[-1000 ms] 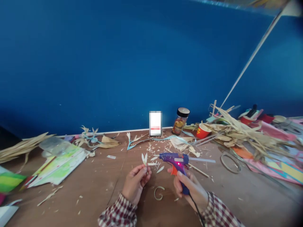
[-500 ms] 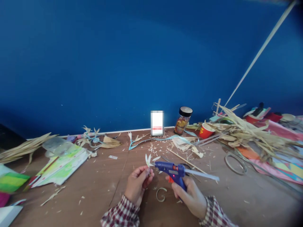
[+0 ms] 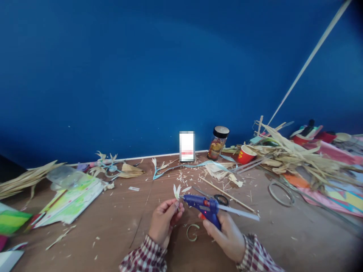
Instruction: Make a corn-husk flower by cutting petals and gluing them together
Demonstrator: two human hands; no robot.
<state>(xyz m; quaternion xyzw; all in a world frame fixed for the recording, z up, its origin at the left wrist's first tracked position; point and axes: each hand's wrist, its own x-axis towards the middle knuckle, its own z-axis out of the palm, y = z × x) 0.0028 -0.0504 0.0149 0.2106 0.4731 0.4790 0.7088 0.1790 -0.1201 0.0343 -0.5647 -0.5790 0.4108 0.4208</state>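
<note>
Pinching white flower (image 3: 177,195), slender pointed petals (image 3: 178,189) upright, in left grip (image 3: 164,222); clasping blue glue gun (image 3: 197,201), red trigger (image 3: 202,216), in right grip (image 3: 231,235).

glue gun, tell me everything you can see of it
The glue gun is blue and looks plastic, with a pale label, a glowing red light and an orange-red trigger. A translucent stick juts from its back. The right hand grips it; its nozzle points left, close to white petals in the left hand, contact unclear.
</note>
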